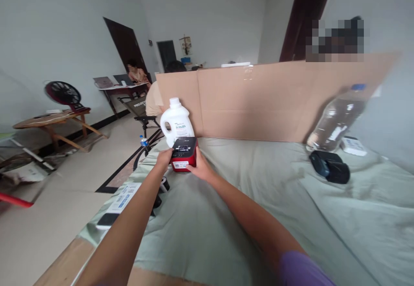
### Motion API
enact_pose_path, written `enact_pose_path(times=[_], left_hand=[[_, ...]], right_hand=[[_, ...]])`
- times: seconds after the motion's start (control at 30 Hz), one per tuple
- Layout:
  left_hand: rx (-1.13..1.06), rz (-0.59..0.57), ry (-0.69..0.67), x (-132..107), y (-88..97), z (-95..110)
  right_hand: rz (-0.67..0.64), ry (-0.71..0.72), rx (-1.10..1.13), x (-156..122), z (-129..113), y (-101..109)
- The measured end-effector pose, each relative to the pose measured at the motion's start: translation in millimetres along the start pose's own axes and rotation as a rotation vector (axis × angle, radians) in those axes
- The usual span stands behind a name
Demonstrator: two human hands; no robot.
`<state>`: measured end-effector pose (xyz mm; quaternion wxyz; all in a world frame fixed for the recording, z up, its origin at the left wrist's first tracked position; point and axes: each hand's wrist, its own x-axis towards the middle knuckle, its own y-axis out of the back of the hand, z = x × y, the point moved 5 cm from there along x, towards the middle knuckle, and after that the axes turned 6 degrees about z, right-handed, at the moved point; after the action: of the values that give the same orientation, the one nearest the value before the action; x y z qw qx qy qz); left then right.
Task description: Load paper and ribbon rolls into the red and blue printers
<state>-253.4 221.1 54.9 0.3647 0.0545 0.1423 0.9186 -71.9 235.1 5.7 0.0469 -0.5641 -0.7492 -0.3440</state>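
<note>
Left hand [164,156] and right hand [202,168] clasp a small red-and-black box-shaped device [184,153] on the cloth-covered worktop [246,191], beside a white plastic jug [176,121].

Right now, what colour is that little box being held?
The small boxy device is red, black on top; head view.

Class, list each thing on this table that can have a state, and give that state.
Red and black box-shaped device: on the grey-green cloth, gripped between left hand and right hand.
White plastic jug: upright, capped.
Clear plastic bottle: blue cap on.
Black phone: lying flat.
</note>
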Motion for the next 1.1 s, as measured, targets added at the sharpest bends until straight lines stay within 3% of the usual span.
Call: enact_pose_path(times=[0.07,0.13,0.2,0.27,0.4,0.47,0.57,0.67,0.8,0.97,1.1], left_hand=[[0.027,0.065,-0.104,-13,3.4,10],[0.033,0.153,-0.299,-39,3.6,21],[0.027,0.203,-0.686,-85,-6.2,33],[0.030,0.044,-0.883,-139,-32.2,27],[0.365,-0.646,-1.012,-254,-101.9,-16],[0.570,-0.817,-1.086,-298,-117.5,-34],[0.763,-0.896,-1.143,-334,-120.4,-45],[0.847,-0.902,-1.155,-344,-115.6,-46],[0.894,-0.894,-1.162,-347,-110.9,-46],[0.893,-0.893,-1.179,-361,-103.7,-53],[0.846,-0.911,-1.183,-369,-100.0,-58]], right_hand=[[-0.007,-0.053,-0.065,-18,8,28],[-0.009,-0.081,-0.141,-48,18,72],[0.009,-0.138,-0.271,-90,34,132],[0.060,-0.205,-0.428,-139,53,201],[0.236,-0.423,-0.775,-232,88,337],[0.445,-0.513,-0.900,-260,93,393],[0.709,-0.619,-1.008,-267,94,446],[0.695,-0.836,-0.922,-243,106,465],[0.582,-1.028,-0.811,-210,123,462],[0.537,-1.081,-0.868,-201,125,451],[0.574,-1.005,-0.914,-203,93,422]])
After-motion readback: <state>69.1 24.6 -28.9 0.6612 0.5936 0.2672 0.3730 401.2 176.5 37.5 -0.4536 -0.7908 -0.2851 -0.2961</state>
